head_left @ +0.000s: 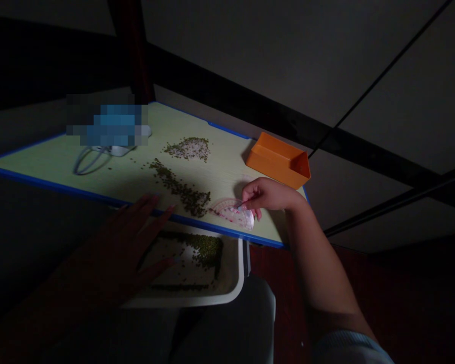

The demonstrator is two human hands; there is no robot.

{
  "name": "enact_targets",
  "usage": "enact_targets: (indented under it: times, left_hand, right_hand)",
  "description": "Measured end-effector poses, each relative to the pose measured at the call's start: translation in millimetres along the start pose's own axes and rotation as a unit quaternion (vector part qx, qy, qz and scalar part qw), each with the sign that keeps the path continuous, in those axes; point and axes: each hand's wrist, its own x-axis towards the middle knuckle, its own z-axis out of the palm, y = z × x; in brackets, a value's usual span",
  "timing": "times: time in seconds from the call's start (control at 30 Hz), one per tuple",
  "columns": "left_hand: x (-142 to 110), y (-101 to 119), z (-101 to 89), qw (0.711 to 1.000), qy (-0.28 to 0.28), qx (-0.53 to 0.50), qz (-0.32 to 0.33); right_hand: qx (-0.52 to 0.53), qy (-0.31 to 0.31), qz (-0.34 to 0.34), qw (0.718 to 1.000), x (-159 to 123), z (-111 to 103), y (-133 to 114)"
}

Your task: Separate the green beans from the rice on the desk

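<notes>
My right hand (267,194) pinches a clear half-round protractor (233,215), which lies flat on a pale yellow board (132,182) with a blue rim. Just left of the protractor stretches a band of small dark green beans (185,189). Farther back is a separate patch of green beans mixed with pale grains (189,148). My left hand (144,237) is in shadow at the board's front edge, fingers spread and holding nothing I can see. Under that edge, a white basin (235,283) contains more green beans (207,247), heaped at its far right.
An orange open box (278,162) stands at the board's back right. At the back left is a blurred-out blue object with a white base and a looped cable (83,164). Pale panels rise behind the board. A dark red floor (280,303) shows below right.
</notes>
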Motion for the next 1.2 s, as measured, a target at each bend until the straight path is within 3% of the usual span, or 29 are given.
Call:
enact_targets:
  times: [0.57, 0.77, 0.93, 1.2]
  left_hand:
    - [0, 0, -0.5, 1.000, -0.002, -0.018, -0.005]
    - [-1, 1, -1.8, 1.000, -0.001, -0.020, -0.006]
    - [0, 0, 0.0, 1.000, -0.003, -0.011, -0.001]
    - [-1, -2, 0.8, 1.000, -0.008, -0.006, -0.002]
  right_hand:
    - [0.017, 0.084, -0.003, 0.996, -18, -26, 13]
    - [0.009, 0.040, 0.061, 0.997, -26, -32, 14]
    - [-0.018, 0.036, 0.066, 0.997, -22, -28, 15]
    - [0.017, -0.044, 0.064, 0.997, -16, -17, 8]
